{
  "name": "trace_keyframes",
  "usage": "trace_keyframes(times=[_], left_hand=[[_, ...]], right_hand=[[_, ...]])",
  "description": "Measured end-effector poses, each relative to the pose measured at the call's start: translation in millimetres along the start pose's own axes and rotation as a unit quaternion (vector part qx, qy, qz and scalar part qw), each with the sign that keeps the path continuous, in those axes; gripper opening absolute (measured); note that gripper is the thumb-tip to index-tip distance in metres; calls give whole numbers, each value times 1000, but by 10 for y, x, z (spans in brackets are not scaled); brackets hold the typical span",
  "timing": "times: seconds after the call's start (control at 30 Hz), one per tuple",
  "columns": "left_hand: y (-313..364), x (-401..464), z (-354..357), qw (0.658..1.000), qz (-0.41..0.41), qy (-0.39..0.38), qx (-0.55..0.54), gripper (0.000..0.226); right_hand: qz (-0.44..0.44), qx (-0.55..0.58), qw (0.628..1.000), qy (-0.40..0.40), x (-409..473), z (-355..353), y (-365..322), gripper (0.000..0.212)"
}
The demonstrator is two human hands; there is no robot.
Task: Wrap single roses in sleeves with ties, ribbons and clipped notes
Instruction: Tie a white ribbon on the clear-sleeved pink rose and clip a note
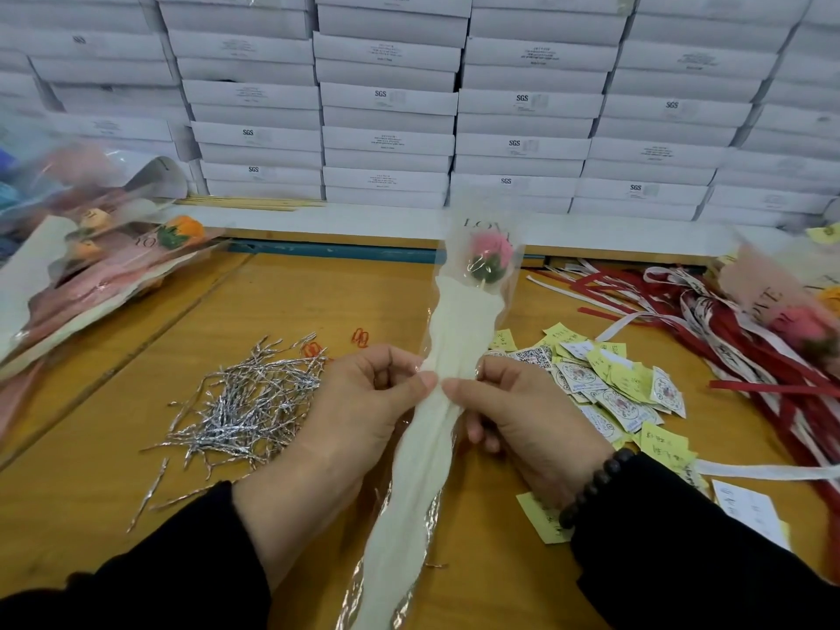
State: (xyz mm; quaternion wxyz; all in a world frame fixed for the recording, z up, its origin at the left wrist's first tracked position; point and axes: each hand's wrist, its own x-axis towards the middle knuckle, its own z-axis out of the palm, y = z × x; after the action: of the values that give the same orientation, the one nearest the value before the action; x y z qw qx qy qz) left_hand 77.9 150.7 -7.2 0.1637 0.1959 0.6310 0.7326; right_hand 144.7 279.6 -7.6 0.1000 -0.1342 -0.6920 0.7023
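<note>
Both hands hold one sleeved rose upright-ish over the wooden table [136,447], centre frame. Left hand [345,429] pinches the sleeve [447,356] at mid-length, thumb on the front, fingers curled behind; right hand [522,420] does the same from the other side, thumb tip almost touching the left thumb. So both are clamped on the sleeve, gathering it around the stem. Sleeve is clear plastic with a cream liner, printed lettering at the top; pink rose [491,254] with green base sits inside near the upper end, lower end of the sleeve runs down between the forearms toward the bottom edge. Right wrist has a dark bead bracelet [595,486]. Left of the hands: loose pile of silver twist ties [245,402], a few red paper clips [360,337] just beyond it. Right of the hands: heap of yellow and white note cards [609,384], then red and white ribbons [727,320]. Far left: stack of sleeved roses [113,256], blurred. Another sleeved rose at far right, blurred. Back wall: stacked white boxes [386,102].
</note>
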Motion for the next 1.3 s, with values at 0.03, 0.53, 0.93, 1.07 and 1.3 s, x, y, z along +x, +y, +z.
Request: trace_keyframes(times=[0.03,0.53,0.93,1.07,1.3], left_hand=[[-2,-1,-4,1000,-7,-2,-9,7],[0,21,-53,999,-38,6,-2,11],[15,12,-40,999,-48,-3,10,7],[32,-3,-39,999,-37,-14,34,7],[19,-28,0,999,-27,-2,35,8]], right_hand=[[-2,5,1000,3,0,-7,4,15],[-40,28,999,15,39,-29,37,8],[-35,16,999,18,71,-41,80,15],[-37,23,999,11,59,-30,82,15],[-44,30,999,9,47,-11,71,23]])
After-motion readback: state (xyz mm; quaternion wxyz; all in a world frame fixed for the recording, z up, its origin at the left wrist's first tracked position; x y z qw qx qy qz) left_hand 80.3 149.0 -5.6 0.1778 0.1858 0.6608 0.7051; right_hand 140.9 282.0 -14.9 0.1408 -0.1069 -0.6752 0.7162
